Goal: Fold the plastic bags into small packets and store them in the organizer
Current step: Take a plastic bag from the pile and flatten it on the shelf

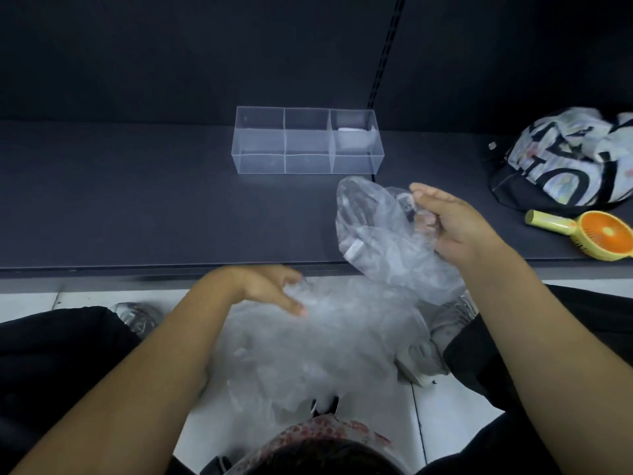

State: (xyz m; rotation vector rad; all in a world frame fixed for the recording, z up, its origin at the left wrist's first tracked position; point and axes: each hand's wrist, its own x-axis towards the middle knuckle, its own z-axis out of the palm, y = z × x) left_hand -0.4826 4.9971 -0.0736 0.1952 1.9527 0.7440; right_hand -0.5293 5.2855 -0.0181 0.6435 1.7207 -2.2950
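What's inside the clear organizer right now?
One folded white packet sits in the far right compartment of the organizer. The other compartments look bare through the clear walls; nothing covers them.

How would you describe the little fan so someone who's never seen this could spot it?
Look along the dark shelf to its far right end. Just in front of the patterned cap lies a handheld fan, the only yellow and orange thing there.

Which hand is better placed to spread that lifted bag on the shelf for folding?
Probably the right hand: it grips the lifted bag above the shelf. The left hand rests lower, on the bag pile.
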